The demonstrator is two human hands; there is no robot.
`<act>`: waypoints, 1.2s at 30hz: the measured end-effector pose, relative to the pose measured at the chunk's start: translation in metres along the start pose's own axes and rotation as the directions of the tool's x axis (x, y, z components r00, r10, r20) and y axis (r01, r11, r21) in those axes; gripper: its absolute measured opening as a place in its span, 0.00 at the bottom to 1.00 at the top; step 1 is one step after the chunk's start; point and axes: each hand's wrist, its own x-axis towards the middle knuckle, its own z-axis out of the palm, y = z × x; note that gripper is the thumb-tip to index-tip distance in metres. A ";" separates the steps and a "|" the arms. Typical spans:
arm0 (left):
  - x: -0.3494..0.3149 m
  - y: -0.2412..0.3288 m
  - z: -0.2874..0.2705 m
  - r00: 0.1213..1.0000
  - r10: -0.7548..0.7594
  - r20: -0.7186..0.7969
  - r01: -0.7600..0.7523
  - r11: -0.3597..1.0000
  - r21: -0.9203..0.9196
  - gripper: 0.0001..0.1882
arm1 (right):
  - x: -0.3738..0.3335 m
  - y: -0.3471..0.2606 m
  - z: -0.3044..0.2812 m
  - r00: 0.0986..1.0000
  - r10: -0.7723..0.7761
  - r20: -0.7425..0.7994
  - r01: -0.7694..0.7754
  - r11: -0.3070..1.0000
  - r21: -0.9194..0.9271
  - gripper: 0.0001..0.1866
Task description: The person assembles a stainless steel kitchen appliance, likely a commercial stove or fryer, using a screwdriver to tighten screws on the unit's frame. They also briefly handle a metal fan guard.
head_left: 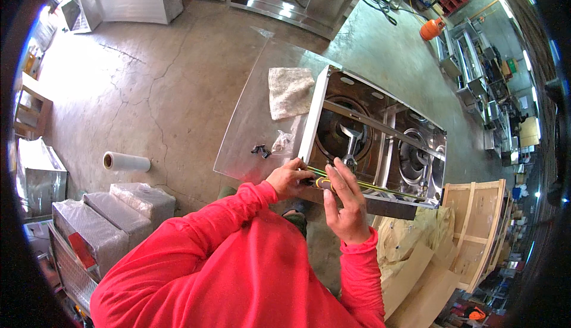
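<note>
A stainless-steel gas stove body (305, 133) with its burners bare stands in front of me. At its near edge, my left hand (286, 178) is closed, fingers pinched around a small dark part that I cannot make out. My right hand (350, 209) is beside it, long fingers and thumb loosely around a screwdriver (323, 183) with a yellow and black handle. The screwdriver's tip is hidden near my left fingers. Inside the stove lies a metal burner tube (351, 143), and a second round burner opening (411, 155) is farther right.
Left of the stove, a metal sheet (247, 131) bears a folded cloth (289, 93), small black parts (260, 150) and a clear plastic bag (282, 141). A film roll (126, 162) lies on the floor. Wrapped boxes (101, 215) stand left; cardboard (425, 280) and a wooden crate (474, 227) right.
</note>
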 end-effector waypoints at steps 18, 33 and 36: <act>-0.005 -0.006 0.009 1.000 -0.003 -0.008 0.003 1.000 -0.008 0.22 | 0.000 0.009 0.011 0.997 0.042 -0.060 -0.041 0.999 0.013 0.19; -0.004 -0.008 0.010 1.000 -0.003 -0.011 0.003 1.000 0.011 0.22 | -0.003 -0.006 -0.001 0.992 0.107 0.064 -0.101 0.990 -0.095 0.19; -0.004 -0.009 0.004 1.000 0.020 -0.014 -0.021 0.999 -0.047 0.26 | 0.011 -0.027 -0.019 0.971 0.055 0.234 0.013 0.960 -0.281 0.22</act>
